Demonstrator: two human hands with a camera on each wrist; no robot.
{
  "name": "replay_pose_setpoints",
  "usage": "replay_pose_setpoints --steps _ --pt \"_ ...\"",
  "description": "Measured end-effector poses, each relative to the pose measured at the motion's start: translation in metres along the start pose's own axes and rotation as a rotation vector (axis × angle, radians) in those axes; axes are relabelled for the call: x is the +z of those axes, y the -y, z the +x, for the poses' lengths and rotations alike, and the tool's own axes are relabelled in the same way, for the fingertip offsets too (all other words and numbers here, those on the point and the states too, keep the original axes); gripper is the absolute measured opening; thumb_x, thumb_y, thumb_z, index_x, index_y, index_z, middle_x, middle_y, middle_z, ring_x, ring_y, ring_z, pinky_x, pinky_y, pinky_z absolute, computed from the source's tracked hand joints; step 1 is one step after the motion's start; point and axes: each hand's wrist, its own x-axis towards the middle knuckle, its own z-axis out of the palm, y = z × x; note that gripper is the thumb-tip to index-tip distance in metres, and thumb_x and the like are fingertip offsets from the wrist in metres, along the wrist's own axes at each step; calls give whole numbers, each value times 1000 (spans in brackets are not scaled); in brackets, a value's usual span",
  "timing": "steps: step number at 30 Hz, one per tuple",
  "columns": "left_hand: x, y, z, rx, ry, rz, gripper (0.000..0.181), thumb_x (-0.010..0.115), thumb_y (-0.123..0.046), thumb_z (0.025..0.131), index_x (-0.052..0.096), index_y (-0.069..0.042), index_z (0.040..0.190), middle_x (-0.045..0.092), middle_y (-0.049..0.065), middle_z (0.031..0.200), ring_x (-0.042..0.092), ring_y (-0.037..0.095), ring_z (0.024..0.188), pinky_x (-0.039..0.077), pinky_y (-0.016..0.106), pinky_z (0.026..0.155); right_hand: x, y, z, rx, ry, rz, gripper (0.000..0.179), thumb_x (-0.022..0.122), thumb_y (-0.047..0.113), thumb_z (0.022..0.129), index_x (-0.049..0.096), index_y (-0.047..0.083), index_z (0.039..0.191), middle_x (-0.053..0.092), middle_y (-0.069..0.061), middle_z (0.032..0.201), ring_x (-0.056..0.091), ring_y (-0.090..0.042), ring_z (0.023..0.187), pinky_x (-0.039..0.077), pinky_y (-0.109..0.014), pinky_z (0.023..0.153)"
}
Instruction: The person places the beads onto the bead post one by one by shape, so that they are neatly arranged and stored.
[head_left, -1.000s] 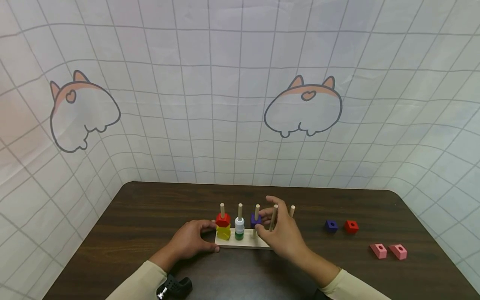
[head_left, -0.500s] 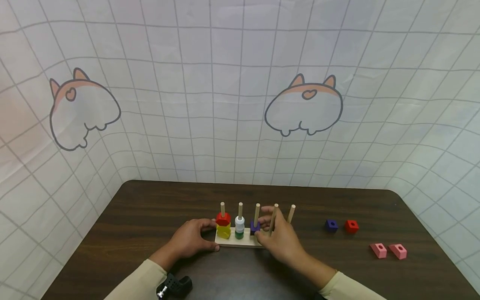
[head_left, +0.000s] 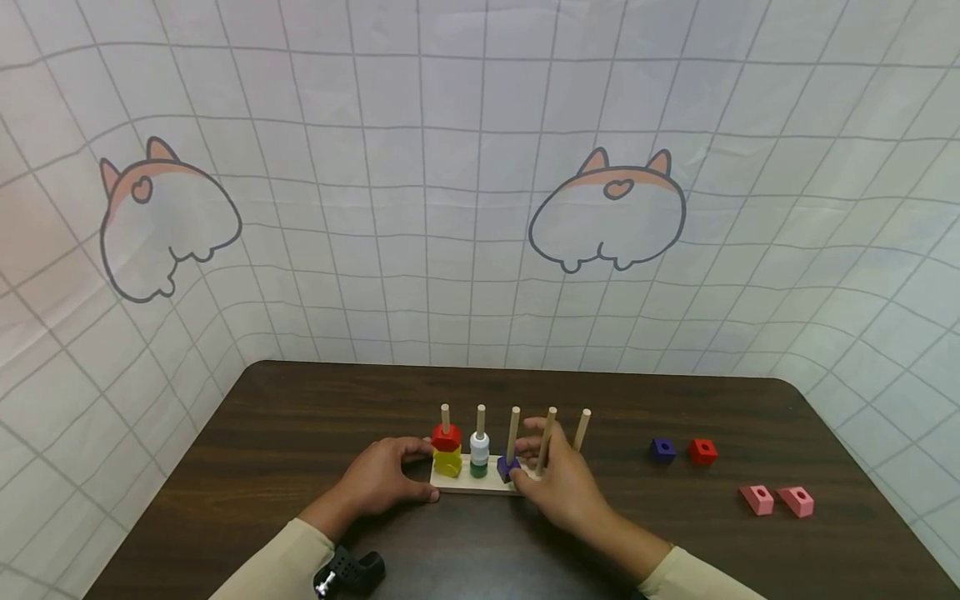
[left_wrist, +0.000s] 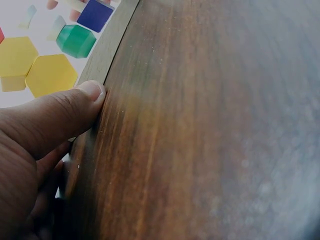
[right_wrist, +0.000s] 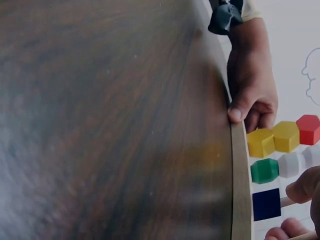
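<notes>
A pale wooden peg board (head_left: 472,483) with several upright pegs lies on the dark table. My left hand (head_left: 386,471) grips its left end, thumb (left_wrist: 92,92) along the front edge. The first peg carries yellow pieces (head_left: 447,462) under a red one (head_left: 446,438); the second has a green piece (right_wrist: 264,171) below white ones (head_left: 479,450). At the foot of the third peg sits a dark blue block (right_wrist: 266,204), turned at an angle. My right hand (head_left: 562,483) is beside it, thumb and fingers spread apart around the peg above the block.
To the right on the table lie another blue block (head_left: 663,452), a red block (head_left: 703,453) and two pink wedge-shaped blocks (head_left: 759,500). A white grid-patterned cloth (head_left: 480,208) hangs behind the table. The two rightmost pegs (head_left: 583,429) hold no pieces.
The blue block has gone down the third peg to the board and turned slightly. My right hand lowered with it, and its fingers now stand off the block. The left hand stays put.
</notes>
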Motion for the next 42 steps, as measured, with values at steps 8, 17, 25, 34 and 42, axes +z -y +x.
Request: replay_pose_setpoints --steps 8,17,25,34,42 --pt "-1 0 0 8 6 2 62 93 -42 72 71 -17 125 70 4 128 59 30 127 44 58 104 -13 8 -13 -43 26 -84 70 80 2 85 42 2 144 64 -19 133 65 -34 119 51 -48 101" --pt "-1 0 -1 7 5 1 62 94 -40 72 71 -17 125 70 4 128 59 30 126 44 58 104 -41 5 -29 -117 127 -144 63 75 2 91 40 1 144 63 -22 134 67 -32 116 55 -38 94" --pt "-1 -1 0 8 0 15 62 94 -41 72 71 -18 125 70 4 129 59 30 126 44 58 104 -64 -8 -35 -182 170 -174 52 76 3 91 50 3 136 68 -13 126 69 -24 110 57 -34 91" --pt "-1 -1 0 12 2 9 62 94 -40 71 72 -17 125 70 4 128 60 30 126 45 58 103 -92 -20 -37 -193 120 -212 39 76 -1 90 60 6 124 69 -5 114 70 -19 97 59 -36 85" --pt "-1 0 -1 17 -1 22 62 94 -42 72 72 -18 125 69 4 129 59 31 126 45 58 103 -124 -36 -35 -130 14 -402 35 80 9 89 65 12 121 70 2 115 70 -23 98 56 -48 87"
